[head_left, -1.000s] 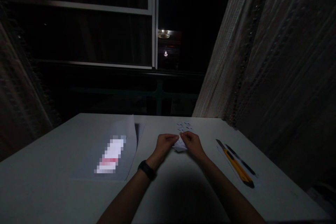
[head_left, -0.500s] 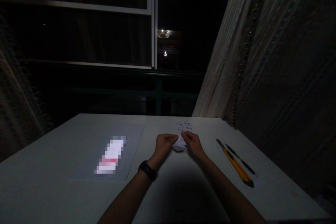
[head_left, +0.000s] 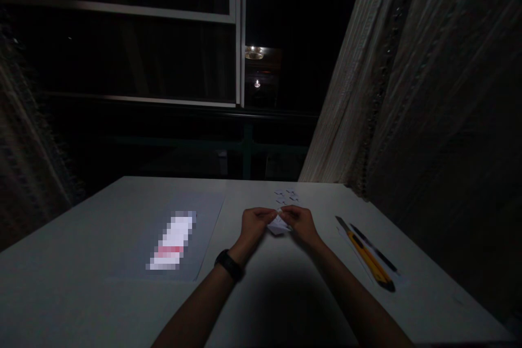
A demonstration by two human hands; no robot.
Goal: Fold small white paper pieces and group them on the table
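A white table (head_left: 81, 304) stands in a dark room. On its right side lie a yellow cutter (head_left: 370, 262) and a pen (head_left: 377, 250). In the middle, the left hand (head_left: 255, 224) and the right hand (head_left: 300, 224) pinch a folded paper (head_left: 279, 227) at its upper part, thumbs against fingers. It is probably light and easy to crease, so the edges seem the best place for a gentle hold. Just beyond lie small paper pieces (head_left: 291, 192); far behind, a window (head_left: 238, 38).
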